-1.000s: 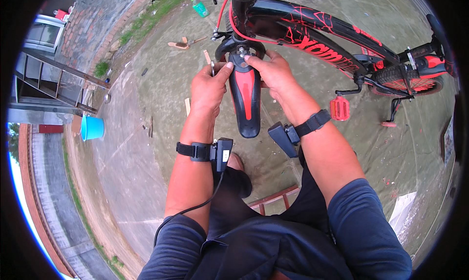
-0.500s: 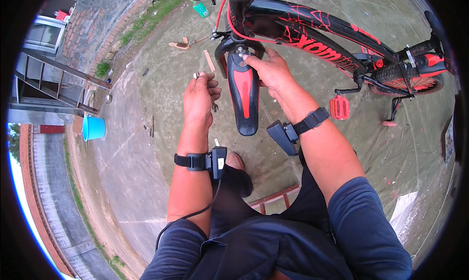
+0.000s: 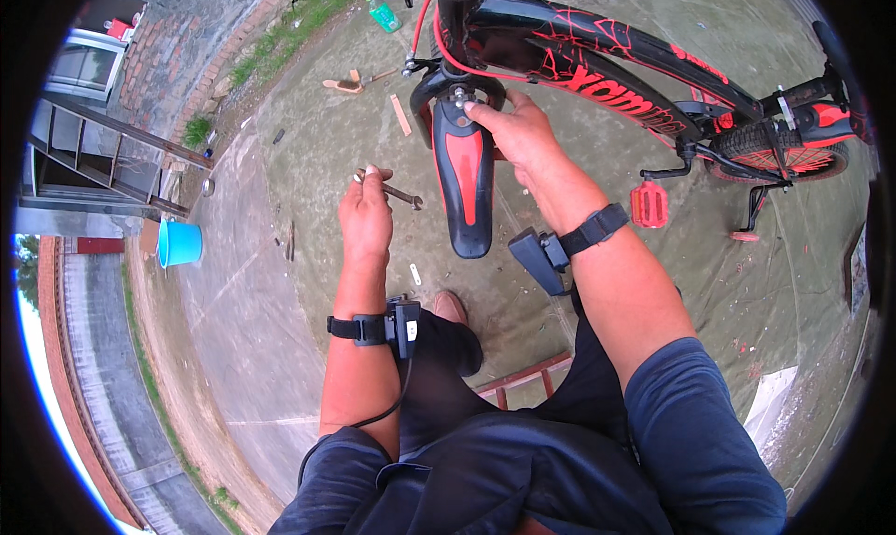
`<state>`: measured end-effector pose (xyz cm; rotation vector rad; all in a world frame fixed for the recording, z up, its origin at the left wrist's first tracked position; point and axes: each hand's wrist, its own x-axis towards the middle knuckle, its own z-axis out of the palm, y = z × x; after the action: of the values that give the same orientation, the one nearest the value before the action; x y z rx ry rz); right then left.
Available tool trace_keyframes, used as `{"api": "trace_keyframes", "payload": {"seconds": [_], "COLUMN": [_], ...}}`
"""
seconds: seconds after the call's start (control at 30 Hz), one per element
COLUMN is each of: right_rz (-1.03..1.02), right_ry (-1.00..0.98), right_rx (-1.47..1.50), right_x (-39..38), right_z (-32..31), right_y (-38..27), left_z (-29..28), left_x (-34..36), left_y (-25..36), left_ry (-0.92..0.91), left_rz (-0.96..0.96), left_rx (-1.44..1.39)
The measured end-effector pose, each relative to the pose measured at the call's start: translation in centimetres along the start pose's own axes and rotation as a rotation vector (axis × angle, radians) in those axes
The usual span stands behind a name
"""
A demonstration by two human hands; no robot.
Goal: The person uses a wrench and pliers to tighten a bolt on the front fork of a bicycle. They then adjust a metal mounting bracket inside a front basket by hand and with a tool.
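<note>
A black and red front mudguard (image 3: 464,190) hangs under the fork (image 3: 434,92) of a black bicycle with red graphics (image 3: 616,92). My right hand (image 3: 523,138) holds the mudguard's upper end, its thumb pressed beside a silver bolt (image 3: 459,97) at the fork crown. Lower and to the left, away from the bicycle, my left hand (image 3: 366,213) is closed on a metal wrench (image 3: 403,195), which points out to the right. Both my forearms carry strapped black devices, the left one with a cable.
Wood pieces (image 3: 399,115), a small white strip (image 3: 415,274) and a green container (image 3: 385,17) lie on the ground. A blue bucket (image 3: 179,244) and a metal ladder-like frame (image 3: 112,152) are at the left. A red pedal (image 3: 649,205) hangs at the right, near the rear wheel (image 3: 775,162).
My left hand has left the mudguard, moving down and left, and the wrench now shows clearly in it. My right hand stays on the mudguard.
</note>
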<state>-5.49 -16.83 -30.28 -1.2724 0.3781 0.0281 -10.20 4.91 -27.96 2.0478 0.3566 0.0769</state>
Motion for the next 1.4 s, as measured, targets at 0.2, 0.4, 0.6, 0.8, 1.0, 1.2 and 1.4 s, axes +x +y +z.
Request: {"api": "trace_keyframes", "payload": {"seconds": [0.2,0.4,0.6,0.8,1.0,1.2,1.4], "right_rz": [0.0,0.014,0.023,-0.009,-0.004,-0.005,-0.003], "right_ry": [0.004,0.018,0.025,0.027,0.021,0.017,0.019], "right_rx": [-0.002,-0.004,-0.007,-0.01,-0.015,-0.01,-0.001], "right_x": [-0.2,0.0,-0.1,0.3,0.2,0.1,0.3], "right_z": [0.0,0.0,0.1,0.1,0.1,-0.1,-0.1], "right_y": [-0.3,-0.1,-0.3,0.0,-0.2,-0.5,-0.2], "left_z": [-0.5,-1.1,-0.6,0.1,1.1,2.8,4.5], "left_x": [-0.8,-1.2,-1.2,-1.3,-1.2,-0.4,0.4], "left_y": [1.0,3.6,5.2,5.9,6.8,8.1,9.5], "left_ry": [-0.059,-0.057,-0.044,-0.036,-0.022,-0.009,-0.005], "left_rz": [-0.213,-0.035,0.009,0.057,0.069,0.145,0.262], "left_rx": [-0.336,-0.556,-0.587,-0.612,-0.609,-0.554,-0.412]}}
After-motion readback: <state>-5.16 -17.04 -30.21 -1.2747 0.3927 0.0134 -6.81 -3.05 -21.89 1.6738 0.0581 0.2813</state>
